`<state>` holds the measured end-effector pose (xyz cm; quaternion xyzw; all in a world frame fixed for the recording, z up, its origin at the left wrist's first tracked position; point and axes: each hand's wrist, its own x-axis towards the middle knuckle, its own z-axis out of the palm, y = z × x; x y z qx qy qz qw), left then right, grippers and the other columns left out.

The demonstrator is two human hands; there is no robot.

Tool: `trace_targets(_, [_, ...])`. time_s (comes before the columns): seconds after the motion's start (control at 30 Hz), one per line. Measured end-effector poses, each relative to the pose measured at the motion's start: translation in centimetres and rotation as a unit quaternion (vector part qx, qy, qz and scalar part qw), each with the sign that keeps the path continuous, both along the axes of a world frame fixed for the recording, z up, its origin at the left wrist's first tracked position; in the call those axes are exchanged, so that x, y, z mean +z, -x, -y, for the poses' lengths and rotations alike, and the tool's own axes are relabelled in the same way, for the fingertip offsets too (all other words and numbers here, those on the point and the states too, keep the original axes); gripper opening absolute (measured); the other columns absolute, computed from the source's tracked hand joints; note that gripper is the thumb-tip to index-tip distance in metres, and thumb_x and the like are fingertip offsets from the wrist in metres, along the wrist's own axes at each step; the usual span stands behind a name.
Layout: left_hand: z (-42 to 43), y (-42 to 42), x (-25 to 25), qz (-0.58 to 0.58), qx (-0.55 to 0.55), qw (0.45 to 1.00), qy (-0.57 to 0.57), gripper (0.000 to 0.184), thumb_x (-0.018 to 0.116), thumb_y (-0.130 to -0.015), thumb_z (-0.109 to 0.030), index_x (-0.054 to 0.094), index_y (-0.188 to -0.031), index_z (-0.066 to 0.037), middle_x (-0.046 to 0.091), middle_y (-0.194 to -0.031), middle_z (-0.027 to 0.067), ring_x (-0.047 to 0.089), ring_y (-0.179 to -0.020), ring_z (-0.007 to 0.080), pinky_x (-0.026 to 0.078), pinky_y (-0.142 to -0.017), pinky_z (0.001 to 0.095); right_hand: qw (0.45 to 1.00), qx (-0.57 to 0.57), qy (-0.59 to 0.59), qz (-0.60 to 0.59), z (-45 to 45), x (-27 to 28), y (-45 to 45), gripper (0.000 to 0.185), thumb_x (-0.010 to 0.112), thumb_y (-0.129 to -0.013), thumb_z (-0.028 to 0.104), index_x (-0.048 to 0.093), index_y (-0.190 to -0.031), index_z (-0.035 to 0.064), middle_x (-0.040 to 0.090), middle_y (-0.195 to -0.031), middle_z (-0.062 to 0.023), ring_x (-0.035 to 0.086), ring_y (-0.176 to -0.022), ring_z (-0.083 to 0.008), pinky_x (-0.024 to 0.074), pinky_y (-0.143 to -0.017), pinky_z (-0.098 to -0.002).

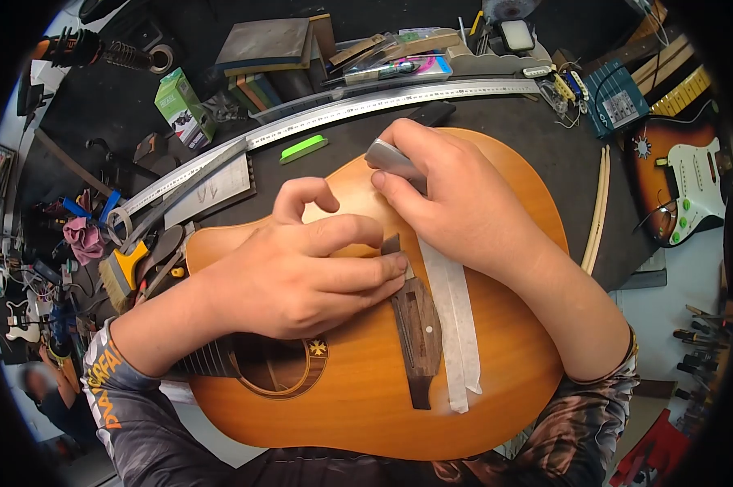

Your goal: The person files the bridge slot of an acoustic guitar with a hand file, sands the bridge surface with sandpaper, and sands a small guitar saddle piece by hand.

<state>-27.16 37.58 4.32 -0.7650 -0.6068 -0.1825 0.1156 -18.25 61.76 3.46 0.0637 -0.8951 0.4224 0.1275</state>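
An orange-brown acoustic guitar (pixel 512 357) lies face up in front of me. A dark wooden bridge (pixel 419 321) sits on its top, with pale masking tape strips (pixel 455 341) along one side. My left hand (pixel 293 272) reaches over the soundhole (pixel 273 365); its fingers are apart, index finger and thumb bent, and the other fingertips rest at the bridge's far end, partly hiding it. In my right hand (pixel 472 191) is a smooth grey metal tool (pixel 395 162) with a rounded end, held above the guitar top beyond the bridge. Its working end is hidden.
A long steel ruler (pixel 350 109) crosses the dark bench behind the guitar. Near it lie a bright green piece (pixel 304 149) and a green-white box (pixel 185 109). At the right is a sunburst electric guitar (pixel 679 178); a yellow-handled brush (pixel 124 272) lies left. Another person (pixel 58 398) is at far left.
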Motion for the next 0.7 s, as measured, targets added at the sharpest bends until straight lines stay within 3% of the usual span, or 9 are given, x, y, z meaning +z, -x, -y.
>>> trace_targets(0.1, [0.0,1.5,0.8,-0.058,0.018,0.998,0.008,0.031,0.083,-0.091,-0.021,0.093,-0.12,-0.016,0.084,-0.134,-0.006,0.072,-0.121,0.0237,0.042,-0.103,0.0547,1.0,0.004,-0.016,-0.011,-0.2,-0.3,0.2,0.019,0.075,-0.108,0.014,0.064,-0.113,-0.0009,0.073,-0.096,-0.0211,0.071,-0.09,-0.0404,0.0547,-0.082,-0.0484])
trace_targets(0.27, [0.2,0.4,-0.1,0.008,-0.014,1.0,-0.013,0.034,0.086,-0.086,-0.019,0.093,-0.119,-0.014,0.085,-0.127,-0.006,0.07,-0.116,0.0249,0.042,-0.1,0.0516,1.0,0.006,-0.005,-0.003,-0.1,-0.2,0.1,0.019,0.075,-0.108,0.014,0.064,-0.112,-0.0011,0.072,-0.096,-0.0209,0.071,-0.09,-0.0405,0.0548,-0.083,-0.0482])
trace_targets(0.37, [0.0,1.1,0.5,-0.042,0.011,0.999,-0.006,0.032,0.089,-0.083,-0.018,0.093,-0.115,-0.015,0.086,-0.127,-0.0059,0.069,-0.115,0.0237,0.041,-0.099,0.0496,1.0,0.006,-0.01,-0.004,-0.1,-0.2,0.2,0.019,0.075,-0.108,0.014,0.064,-0.112,-0.0011,0.072,-0.096,-0.0211,0.071,-0.091,-0.041,0.0549,-0.083,-0.0483])
trace_targets(0.43, [0.4,-0.3,-0.4,0.019,-0.013,1.0,-0.02,0.029,0.089,-0.084,-0.018,0.093,-0.112,-0.015,0.085,-0.127,-0.0061,0.069,-0.115,0.0232,0.041,-0.098,0.0497,1.0,0.004,-0.012,0.0,-0.1,-0.2,0.2,0.019,0.075,-0.108,0.013,0.064,-0.112,-0.0011,0.072,-0.097,-0.0212,0.071,-0.091,-0.0413,0.055,-0.083,-0.0484])
trace_targets(0.5, [0.5,0.1,-0.3,0.001,-0.006,1.0,-0.019,0.021,0.09,-0.087,-0.017,0.093,-0.107,-0.015,0.085,-0.127,-0.0068,0.07,-0.115,0.0209,0.041,-0.098,0.0494,1.0,0.003,-0.01,0.0,0.0,0.1,0.0,0.019,0.075,-0.108,0.013,0.064,-0.112,-0.001,0.072,-0.098,-0.0214,0.071,-0.093,-0.0416,0.0551,-0.083,-0.0484])
trace_targets(0.57, [0.4,1.3,0.9,-0.035,0.002,0.999,-0.001,0.016,0.09,-0.089,-0.017,0.093,-0.105,-0.016,0.085,-0.126,-0.0071,0.07,-0.115,0.0194,0.042,-0.098,0.049,1.0,0.007,-0.007,-0.013,0.1,0.2,0.1,0.017,0.074,-0.107,0.013,0.064,-0.111,-0.0009,0.073,-0.098,-0.0236,0.072,-0.095,-0.0459,0.0561,-0.085,-0.053])
trace_targets(0.6, [0.3,0.7,-0.1,-0.031,-0.005,0.998,-0.048,0.018,0.089,-0.088,-0.017,0.093,-0.106,-0.017,0.085,-0.127,-0.007,0.071,-0.118,0.019,0.041,-0.098,0.0488,1.0,0.008,-0.006,-0.015,0.1,0.2,0.1,0.017,0.073,-0.107,0.013,0.064,-0.11,-0.0009,0.073,-0.098,-0.0246,0.073,-0.095,-0.048,0.0565,-0.085,-0.0553])
trace_targets(0.7, [0.8,0.3,-0.6,-0.046,-0.013,0.997,-0.054,0.021,0.09,-0.088,-0.018,0.093,-0.108,-0.016,0.084,-0.124,-0.0074,0.071,-0.115,0.0174,0.041,-0.099,0.0479,1.0,0.007,-0.007,0.005,0.1,0.4,0.0,0.017,0.073,-0.107,0.013,0.064,-0.11,-0.0004,0.073,-0.098,-0.0245,0.073,-0.096,-0.0479,0.0564,-0.085,-0.0553])
